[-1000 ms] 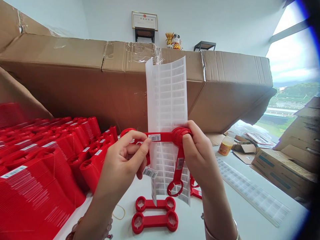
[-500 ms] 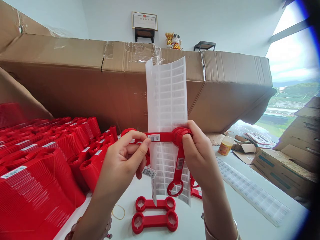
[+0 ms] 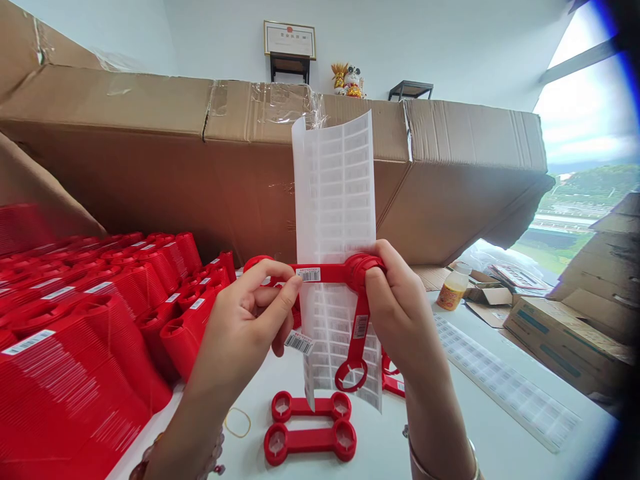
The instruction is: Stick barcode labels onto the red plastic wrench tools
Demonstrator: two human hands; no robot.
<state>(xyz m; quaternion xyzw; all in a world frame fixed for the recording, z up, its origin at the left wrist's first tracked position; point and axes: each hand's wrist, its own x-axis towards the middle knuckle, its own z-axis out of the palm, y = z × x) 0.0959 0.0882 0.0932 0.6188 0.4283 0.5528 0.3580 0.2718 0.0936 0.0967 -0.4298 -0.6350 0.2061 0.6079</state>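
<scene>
My right hand (image 3: 395, 300) grips the overlapping round ends of red plastic pieces with ring-shaped ends. One red piece (image 3: 333, 273) lies level across a label sheet (image 3: 335, 193); another (image 3: 357, 343) hangs down and bears a barcode label (image 3: 361, 326). My left hand (image 3: 255, 307) is closed, thumb and forefinger pinching the left edge of a barcode label (image 3: 309, 275) on the level piece. A second barcode label (image 3: 299, 343) sticks out from its lower fingers. The upright, curved sheet is behind the red pieces; how it is held is hidden.
Two red double-ring pieces (image 3: 310, 440) and a rubber band (image 3: 237, 423) lie on the white table (image 3: 240, 460). Stacked red pieces (image 3: 75, 373) fill the left. Another label sheet (image 3: 510, 387), a jar (image 3: 453, 288) and a carton (image 3: 565, 340) are at the right. Cardboard (image 3: 225, 193) stands behind.
</scene>
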